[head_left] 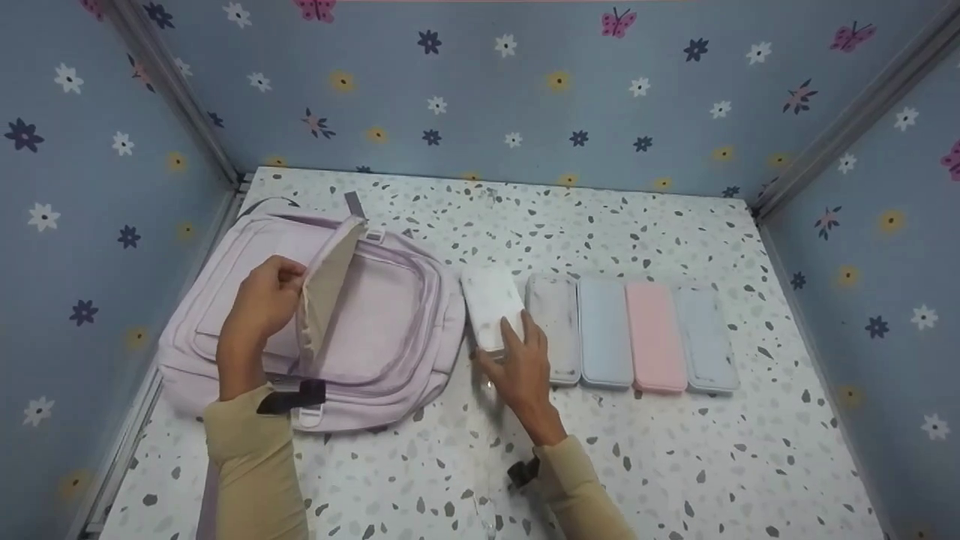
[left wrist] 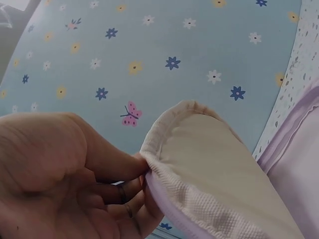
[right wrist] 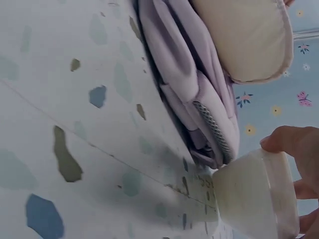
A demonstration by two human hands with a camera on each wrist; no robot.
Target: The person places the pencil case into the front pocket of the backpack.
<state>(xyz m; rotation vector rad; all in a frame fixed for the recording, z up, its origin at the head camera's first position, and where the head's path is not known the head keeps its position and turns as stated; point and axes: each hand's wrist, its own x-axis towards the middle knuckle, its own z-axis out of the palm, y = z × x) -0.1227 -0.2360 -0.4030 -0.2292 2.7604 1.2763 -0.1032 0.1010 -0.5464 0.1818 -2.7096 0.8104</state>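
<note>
A lilac backpack (head_left: 390,307) lies on the left of the terrazzo-patterned table, its front pocket unzipped. My left hand (head_left: 264,296) pinches the edge of the pocket flap (left wrist: 214,164) between thumb and fingers, holding it raised so its beige lining shows. Just right of the bag, my right hand (head_left: 519,367) grips the near end of a white rectangular case (head_left: 491,300). In the right wrist view the thumb and fingers are on opposite sides of this case (right wrist: 249,194), whose end is tilted up from the table.
Right of my right hand lie several similar cases in a row: a greyish-white one (head_left: 553,330), a light blue one (head_left: 606,334), a pink one (head_left: 657,337) and a pale grey-blue one (head_left: 706,337). Flower-patterned panels (head_left: 495,90) wall the table at the back and sides.
</note>
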